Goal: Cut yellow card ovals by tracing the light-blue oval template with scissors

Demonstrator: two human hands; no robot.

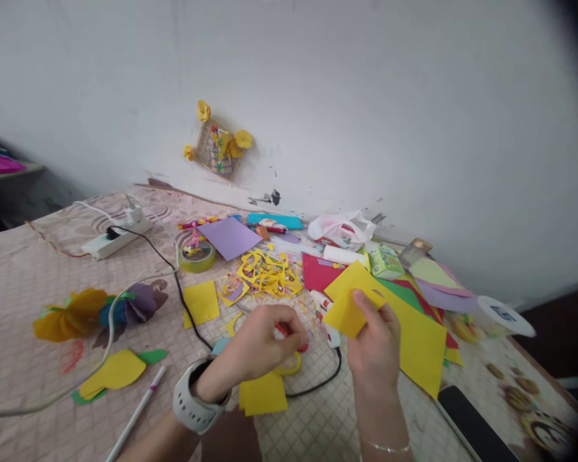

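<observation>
Yellow scraps (270,273) lay cut, yellow squares (202,303) uncut; right hand (376,337) had yellow sheet (349,298) in grip, left hand's (264,340) unclear

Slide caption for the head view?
Right hand holding yellow paper above a cluttered tabletop, left hand nearby, yellow scraps beyond.

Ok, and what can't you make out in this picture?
All in the head view:
Red object: mostly covered by the left hand.
Phone: near end cut off by the bottom edge.
White bag: contents mostly hidden by its folds.
Green box: print too small and blurred to read.
</observation>
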